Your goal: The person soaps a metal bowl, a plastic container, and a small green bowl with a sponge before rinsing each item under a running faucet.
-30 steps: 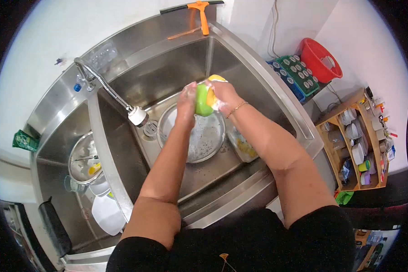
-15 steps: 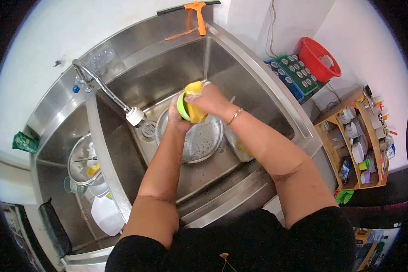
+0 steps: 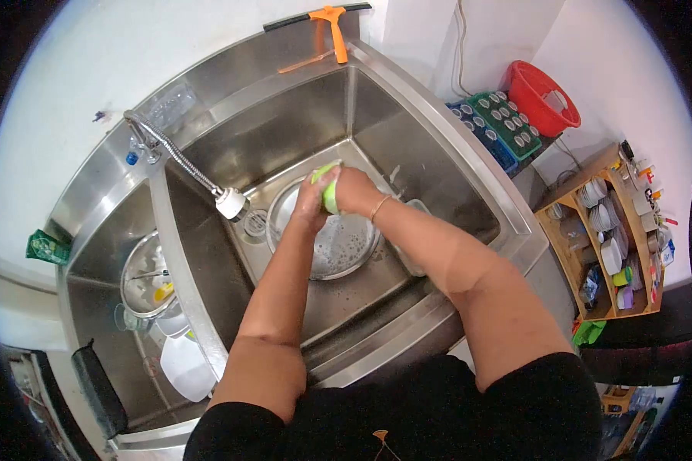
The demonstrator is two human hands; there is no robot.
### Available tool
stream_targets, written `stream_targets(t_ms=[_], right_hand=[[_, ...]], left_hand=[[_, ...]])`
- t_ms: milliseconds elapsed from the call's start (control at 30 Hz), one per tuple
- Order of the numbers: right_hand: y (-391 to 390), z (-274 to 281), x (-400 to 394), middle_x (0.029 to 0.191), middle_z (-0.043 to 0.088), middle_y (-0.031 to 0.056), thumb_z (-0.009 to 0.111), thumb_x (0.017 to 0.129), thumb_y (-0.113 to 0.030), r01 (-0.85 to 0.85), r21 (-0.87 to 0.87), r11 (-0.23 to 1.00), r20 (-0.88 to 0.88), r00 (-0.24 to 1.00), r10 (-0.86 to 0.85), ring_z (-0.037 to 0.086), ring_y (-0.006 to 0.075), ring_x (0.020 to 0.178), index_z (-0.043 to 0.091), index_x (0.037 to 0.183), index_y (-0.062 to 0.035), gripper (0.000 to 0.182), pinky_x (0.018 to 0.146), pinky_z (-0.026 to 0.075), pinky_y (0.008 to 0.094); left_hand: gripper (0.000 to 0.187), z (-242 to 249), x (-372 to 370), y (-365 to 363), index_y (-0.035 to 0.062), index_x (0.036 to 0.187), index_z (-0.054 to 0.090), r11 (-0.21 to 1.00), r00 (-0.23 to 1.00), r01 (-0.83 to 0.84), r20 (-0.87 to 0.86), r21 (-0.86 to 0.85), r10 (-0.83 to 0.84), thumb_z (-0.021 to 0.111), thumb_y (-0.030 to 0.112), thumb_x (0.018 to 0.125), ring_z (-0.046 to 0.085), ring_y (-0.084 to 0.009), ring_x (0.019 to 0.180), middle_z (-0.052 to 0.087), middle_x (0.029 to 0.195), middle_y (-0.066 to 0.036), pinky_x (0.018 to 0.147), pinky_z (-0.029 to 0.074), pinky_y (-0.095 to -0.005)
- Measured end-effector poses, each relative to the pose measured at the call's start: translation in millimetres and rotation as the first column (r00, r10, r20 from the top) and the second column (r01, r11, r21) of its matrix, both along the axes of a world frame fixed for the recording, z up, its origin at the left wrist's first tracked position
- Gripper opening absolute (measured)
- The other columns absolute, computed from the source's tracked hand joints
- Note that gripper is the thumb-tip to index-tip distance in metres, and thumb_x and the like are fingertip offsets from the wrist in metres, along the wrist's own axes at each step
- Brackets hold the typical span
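A light green bowl or cup (image 3: pixel 330 197) is between my hands above the right sink basin. My left hand (image 3: pixel 309 201) grips it from the left side. My right hand (image 3: pixel 356 192) is curled against its other side. The soft yellow sponge or cloth seen in that hand a moment ago is now hidden behind my fingers and the bowl. Below my hands lies a round metal tray or lid (image 3: pixel 342 250) with suds on it. Partly covered by my right forearm, a clear container (image 3: pixel 414 257) rests beside it.
A flexible tap (image 3: pixel 231 201) hangs over the drain (image 3: pixel 255 223). The left basin holds a metal bowl (image 3: pixel 136 307) and a white board-like piece (image 3: pixel 186 369). An orange squeegee (image 3: pixel 336 38) leans at the back. A red basin (image 3: pixel 542 96) and wooden shelf (image 3: pixel 565 265) stand right.
Both hands have lowered slightly and come closer together around the green bowl. The yellow sponge or cloth, visible before, has gone out of sight. The whole view has shifted a little.
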State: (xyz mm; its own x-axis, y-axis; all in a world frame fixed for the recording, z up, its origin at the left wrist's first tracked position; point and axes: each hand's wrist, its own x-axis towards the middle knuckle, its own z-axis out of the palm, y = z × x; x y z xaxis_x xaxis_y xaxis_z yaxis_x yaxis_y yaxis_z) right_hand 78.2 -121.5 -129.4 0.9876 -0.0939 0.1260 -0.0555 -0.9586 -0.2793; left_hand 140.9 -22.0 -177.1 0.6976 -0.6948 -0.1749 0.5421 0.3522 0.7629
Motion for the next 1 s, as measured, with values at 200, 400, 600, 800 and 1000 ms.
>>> stream_targets(t_ms=[200, 400, 600, 800, 1000], right_hand=[[-15.5, -3.4, 19.6, 0.085, 0.06, 0.0143, 0.055, 0.075, -0.012, 0.196, 0.963, -0.186, -0.182, 0.979, 0.089, 0.059, 0.0198, 0.081, 0.059, 0.089, 0.004, 0.022, 0.068, 0.047, 0.034], [4.8, 11.5, 14.4, 0.089, 0.06, 0.0195, 0.053, 0.074, -0.01, -0.095, 0.391, 0.915, 0.373, 0.926, -0.063, 0.058, 0.0357, 0.083, 0.06, 0.093, -0.0056, 0.02, 0.069, 0.046, 0.0394], [-6.3, -18.5, 19.6, 0.082, 0.061, 0.0148, 0.052, 0.077, -0.014, 0.008, 0.929, 0.37, -0.165, 0.904, 0.395, 0.061, 0.0236, 0.079, 0.057, 0.086, 0.0007, 0.018, 0.066, 0.048, 0.0356], [4.6, 0.1, 37.9, 0.078, 0.059, 0.0156, 0.049, 0.079, -0.011, 0.075, 0.921, -0.382, -0.049, 0.996, 0.077, 0.06, 0.0271, 0.067, 0.055, 0.084, 0.0014, 0.015, 0.06, 0.048, 0.0366], [23.1, -16.6, 14.4, 0.084, 0.057, 0.0251, 0.048, 0.078, -0.014, -0.21, 0.427, 0.88, 0.039, 0.976, 0.214, 0.055, 0.0426, 0.08, 0.055, 0.092, 0.0004, 0.022, 0.07, 0.045, 0.0429]], left_hand=[[0.041, 14.6, -2.3, 0.3, 0.0059, 0.108, 0.049, 0.989, 0.996, -0.043, -0.081, -0.141, 0.031, 0.053, 0.038, 0.082, 0.057, -0.024, 0.09, 0.056, 0.1, -0.011, 0.078, 0.048, -0.0379], [0.041, 33.9, -13.2, 4.4, 0.0137, 0.11, 0.05, 0.997, 0.983, -0.063, -0.173, -0.046, 0.055, 0.051, 0.043, 0.081, 0.054, -0.0255, 0.097, 0.054, 0.107, -0.009, 0.082, 0.044, -0.0465], [0.038, -18.3, -0.8, 12.3, 0.0126, 0.108, 0.051, 0.975, 0.992, -0.123, 0.054, 0.186, 0.115, 0.053, 0.039, 0.08, 0.056, -0.0221, 0.089, 0.057, 0.099, -0.008, 0.077, 0.046, -0.0435], [0.045, 57.6, -27.7, 16.2, 0.0137, 0.112, 0.048, 0.978, 0.984, -0.169, -0.084, -0.125, 0.159, 0.052, 0.044, 0.079, 0.054, -0.0243, 0.097, 0.054, 0.106, -0.007, 0.084, 0.043, -0.0446], [0.046, 51.3, -44.3, 28.0, 0.0091, 0.105, 0.052, 0.961, 0.963, -0.192, -0.149, 0.201, 0.224, 0.061, 0.041, 0.073, 0.058, -0.0227, 0.083, 0.059, 0.095, -0.008, 0.075, 0.048, -0.0405]])
